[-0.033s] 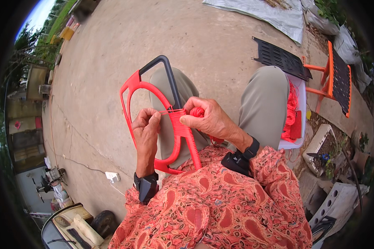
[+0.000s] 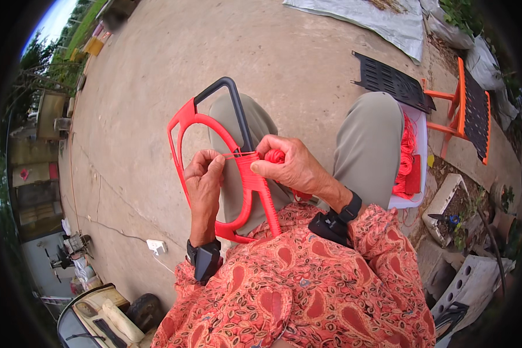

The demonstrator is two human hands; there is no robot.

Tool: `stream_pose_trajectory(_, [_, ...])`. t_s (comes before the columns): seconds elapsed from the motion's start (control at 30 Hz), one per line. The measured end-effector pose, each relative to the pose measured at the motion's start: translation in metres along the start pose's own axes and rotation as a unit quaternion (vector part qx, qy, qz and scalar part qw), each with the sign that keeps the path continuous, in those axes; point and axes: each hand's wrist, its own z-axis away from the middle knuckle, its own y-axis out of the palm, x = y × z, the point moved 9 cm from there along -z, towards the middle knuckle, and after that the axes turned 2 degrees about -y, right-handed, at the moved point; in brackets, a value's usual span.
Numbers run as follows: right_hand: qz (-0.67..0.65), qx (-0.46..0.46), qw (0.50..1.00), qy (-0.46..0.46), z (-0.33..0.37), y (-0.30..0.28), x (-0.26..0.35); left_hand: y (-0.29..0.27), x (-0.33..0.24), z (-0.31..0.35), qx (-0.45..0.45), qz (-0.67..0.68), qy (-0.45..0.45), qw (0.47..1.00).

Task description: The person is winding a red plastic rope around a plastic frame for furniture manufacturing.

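A black metal frame (image 2: 236, 101), mostly wound with red cord (image 2: 252, 177), leans across my left thigh. It has a rounded outer shape with an oval hoop inside. My left hand (image 2: 204, 177) is closed in a pinch on a thin red strand running to the wound part. On the other side of the frame, my right hand (image 2: 296, 167) is closed around a small bundle of red cord (image 2: 275, 156), thumb against the windings. The far corner of the frame shows bare black metal. More red cord lies in my lap, partly hidden by my right hand.
Beside my right knee stands a white plastic box (image 2: 424, 168) holding red cord (image 2: 408, 156). Beyond it are a black slatted panel (image 2: 391, 78) and an orange-framed chair (image 2: 461, 110). A white power strip (image 2: 156, 246) lies on the concrete at left.
The strands between my left hand and the frame have drawn closer together. Both hands and the frame are almost where they were.
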Motion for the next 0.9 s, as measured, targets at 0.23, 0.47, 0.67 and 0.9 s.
stream_pose_trajectory(0.23, [0.006, -0.007, 1.000, -0.005, 0.001, -0.002, -0.003, 0.008, -0.007, 0.008, 0.023, 0.011, -0.017, 1.000])
stream_pose_trajectory(0.47, [0.008, -0.002, 1.000, -0.003, 0.001, -0.002, -0.001, 0.006, -0.022, 0.018, -0.045, -0.036, 0.079, 0.995])
stream_pose_trajectory(0.67, [-0.015, -0.003, 1.000, -0.003, 0.001, -0.001, -0.005, 0.033, -0.055, 0.014, -0.016, -0.187, 0.261, 0.947])
stream_pose_trajectory(0.9, [-0.024, -0.020, 0.999, -0.017, 0.002, -0.003, -0.001, 0.023, -0.042, 0.005, -0.017, -0.091, 0.221, 0.971])
